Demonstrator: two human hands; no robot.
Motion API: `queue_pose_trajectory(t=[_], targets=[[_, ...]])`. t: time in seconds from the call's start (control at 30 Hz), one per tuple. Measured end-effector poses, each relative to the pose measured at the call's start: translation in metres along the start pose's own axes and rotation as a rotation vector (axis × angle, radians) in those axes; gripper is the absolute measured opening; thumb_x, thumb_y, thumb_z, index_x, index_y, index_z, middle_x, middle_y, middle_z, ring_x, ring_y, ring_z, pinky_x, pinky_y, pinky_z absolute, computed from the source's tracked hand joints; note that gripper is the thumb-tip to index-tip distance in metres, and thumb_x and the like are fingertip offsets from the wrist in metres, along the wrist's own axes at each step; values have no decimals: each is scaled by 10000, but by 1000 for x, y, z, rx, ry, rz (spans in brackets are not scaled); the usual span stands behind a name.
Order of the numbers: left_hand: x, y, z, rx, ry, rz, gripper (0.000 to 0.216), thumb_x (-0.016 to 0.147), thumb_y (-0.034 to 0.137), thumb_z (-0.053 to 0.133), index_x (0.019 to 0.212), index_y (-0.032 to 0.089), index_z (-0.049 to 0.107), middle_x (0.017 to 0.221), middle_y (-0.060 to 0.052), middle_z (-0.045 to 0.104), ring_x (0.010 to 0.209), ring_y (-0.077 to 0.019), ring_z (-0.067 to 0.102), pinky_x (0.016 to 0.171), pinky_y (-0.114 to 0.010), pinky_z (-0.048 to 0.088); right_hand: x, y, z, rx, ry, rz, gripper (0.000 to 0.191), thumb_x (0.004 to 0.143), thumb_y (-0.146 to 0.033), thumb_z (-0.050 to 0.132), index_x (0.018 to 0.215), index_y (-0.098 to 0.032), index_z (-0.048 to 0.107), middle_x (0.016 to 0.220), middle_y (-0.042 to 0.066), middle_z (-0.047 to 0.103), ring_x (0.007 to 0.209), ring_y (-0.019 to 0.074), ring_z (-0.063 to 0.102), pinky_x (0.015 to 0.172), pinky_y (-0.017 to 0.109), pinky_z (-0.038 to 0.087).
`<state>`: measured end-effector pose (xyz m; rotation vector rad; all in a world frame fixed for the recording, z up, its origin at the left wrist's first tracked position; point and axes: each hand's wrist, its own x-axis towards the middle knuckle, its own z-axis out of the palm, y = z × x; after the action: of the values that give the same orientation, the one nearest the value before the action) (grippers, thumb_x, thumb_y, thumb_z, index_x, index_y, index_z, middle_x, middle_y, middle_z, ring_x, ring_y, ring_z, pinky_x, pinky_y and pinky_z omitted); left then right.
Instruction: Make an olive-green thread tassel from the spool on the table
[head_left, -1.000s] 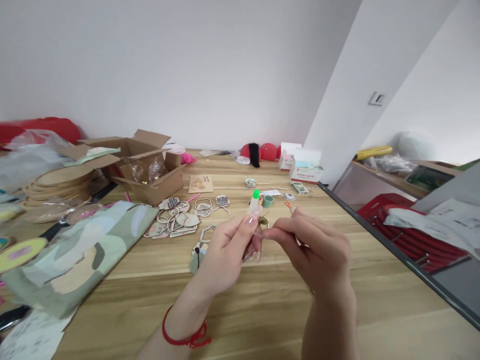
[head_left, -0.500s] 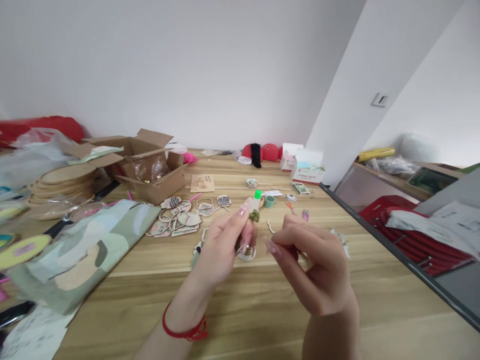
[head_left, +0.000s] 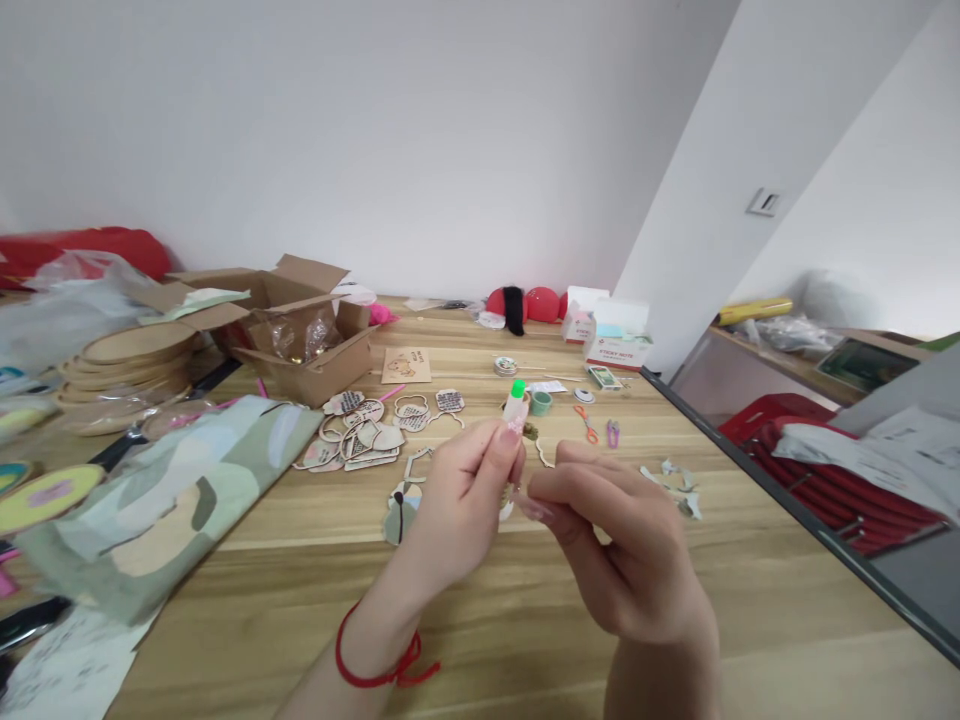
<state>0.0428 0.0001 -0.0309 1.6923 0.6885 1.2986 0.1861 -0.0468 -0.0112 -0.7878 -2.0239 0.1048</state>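
Note:
My left hand (head_left: 469,490) is closed, thumb pressed against the fingers near the middle of the table; what it pinches is mostly hidden. A small dark green tuft (head_left: 531,431) shows just past its fingertips; I cannot tell whether it is held. Close beside it, my right hand (head_left: 626,540) has its thumb and forefinger pinched together, the fingertips almost meeting the left hand; anything between them is too small to make out. Behind the left fingers rises a small clear bottle with a green cap (head_left: 518,388). A patterned fabric piece (head_left: 400,512) lies left of the hands.
Orange scissors (head_left: 587,424), purple snips (head_left: 613,433) and fabric scraps (head_left: 686,480) lie to the right. Wooden cutouts (head_left: 364,437), patterned cloth (head_left: 187,490) and an open carton (head_left: 300,360) occupy the left. A green cup (head_left: 540,403) and sticky note boxes (head_left: 619,348) stand farther back.
My left hand has turned and shifted right, its fingers now tucked in. Both hands' fingertips have come closer together. The dark green tuft appears farther right.

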Motion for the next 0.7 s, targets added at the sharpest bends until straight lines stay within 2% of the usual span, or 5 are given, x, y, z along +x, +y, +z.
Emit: queue_pose_trajectory(t=[0.27, 0.57, 0.7], targets=[[-4, 1, -2, -240, -26, -45, 446, 990, 398, 391, 594, 192, 402, 582, 30, 396, 572, -119, 369, 573, -288, 312, -2, 0, -7, -26, -154, -5, 242, 835, 39, 403, 804, -183, 492, 657, -3, 512, 606, 132, 379, 566, 269, 324], [-3, -2, 5, -343, -62, -63, 467, 989, 384, 403, 564, 189, 409, 534, 38, 379, 540, -112, 367, 555, -287, 305, -2, -2, -16, -14, -202, -30, 270, 830, 58, 368, 782, -170, 504, 654, 5, 500, 630, 132, 399, 567, 252, 325], [-4, 0, 4, -382, -96, -86, 497, 982, 400, 412, 530, 192, 403, 529, 26, 408, 544, -118, 380, 566, -295, 308, -3, 4, -20, -5, -224, 14, 264, 840, 53, 389, 782, -169, 519, 665, 5, 535, 641, 124, 441, 579, 238, 345]])
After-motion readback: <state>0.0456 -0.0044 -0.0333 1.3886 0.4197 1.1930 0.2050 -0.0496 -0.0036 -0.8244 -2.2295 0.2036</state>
